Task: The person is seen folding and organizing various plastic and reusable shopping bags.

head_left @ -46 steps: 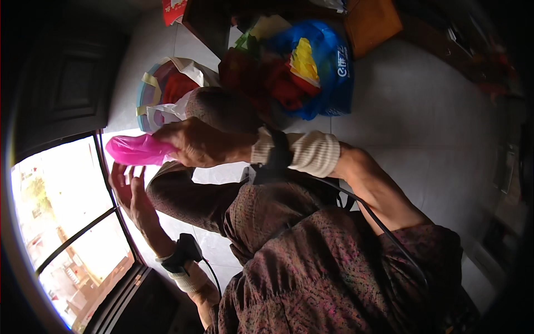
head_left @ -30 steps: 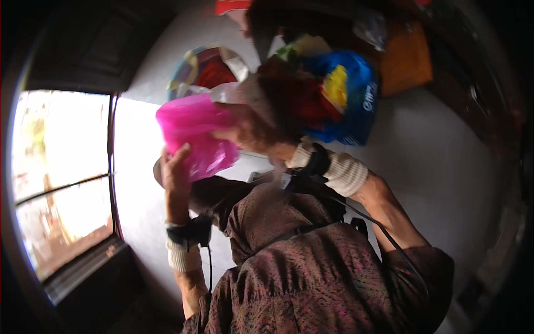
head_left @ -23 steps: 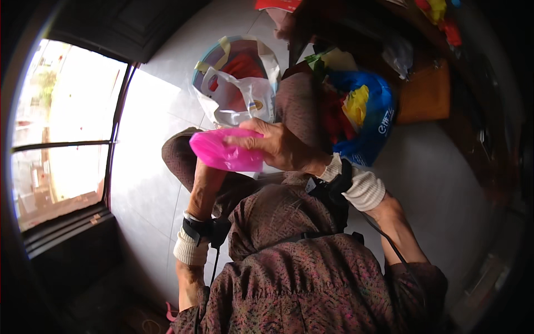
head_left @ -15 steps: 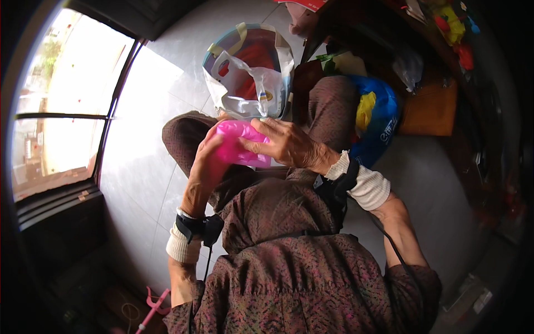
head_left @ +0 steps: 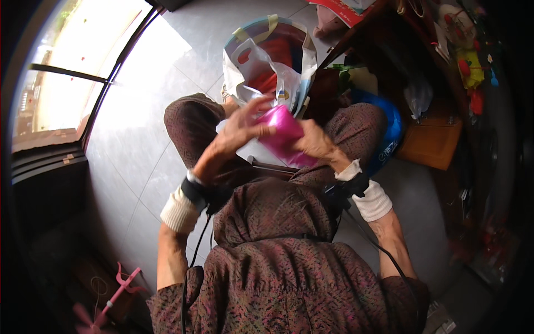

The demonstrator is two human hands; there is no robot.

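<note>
Right hand (head_left: 315,142) clamped on pink plastic (head_left: 282,129). Left hand (head_left: 238,132) at plastic's left side, blurred; cannot tell if gripping. Bucket (head_left: 297,34) beyond hands; blue bag (head_left: 392,126) right of right hand.

Shiny bright-pink plastic bundle (head_left: 285,132), held up just above the middle of the frame. It's squashed into a chunky, longish wad, tilted so one end points upper left and the other lower right. Kinda blurry, so probably folded, can't swear to it.
</note>
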